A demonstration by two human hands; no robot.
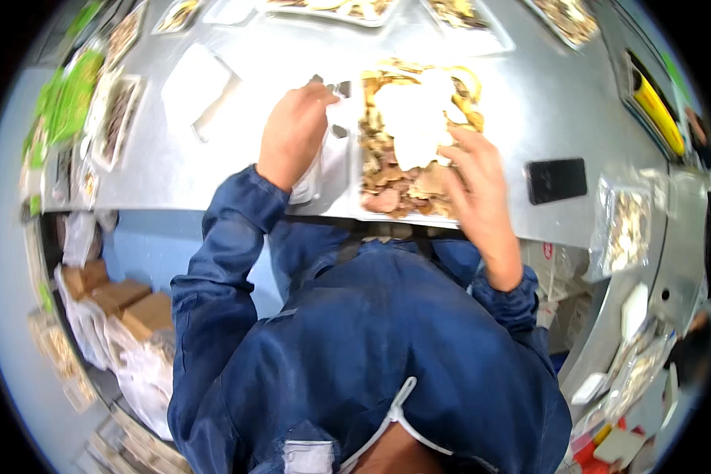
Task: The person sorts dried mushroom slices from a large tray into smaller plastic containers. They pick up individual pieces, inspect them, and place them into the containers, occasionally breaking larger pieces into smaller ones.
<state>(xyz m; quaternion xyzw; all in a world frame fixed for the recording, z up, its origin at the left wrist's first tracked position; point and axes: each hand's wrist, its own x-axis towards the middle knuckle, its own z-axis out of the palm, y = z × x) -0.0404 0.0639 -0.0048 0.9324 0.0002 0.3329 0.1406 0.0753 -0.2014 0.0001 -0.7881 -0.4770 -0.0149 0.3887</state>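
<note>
My left hand [295,133] hangs over a white tray [335,181] in which a few dark pieces [339,131] lie apart. Its fingertips are bunched beside other dark bits, and whether they pinch one is unclear. To the right, a second white tray [406,220] is heaped with dried, mushroom-like slices [385,198], tan and brown. Glare washes out the middle of this heap. My right hand [480,183] reaches over the heap's right side, fingers spread and slightly bent, with no piece visible between them. Whether its fingertips touch the slices cannot be told.
A black phone [556,181] lies on the metal table [533,112], right of the heaped tray. Beyond it is a clear bag of pale slices [628,231]. A white container [195,83] sits left. More filled trays [118,121] line the left and far edges. Cardboard boxes [118,296] stand below left.
</note>
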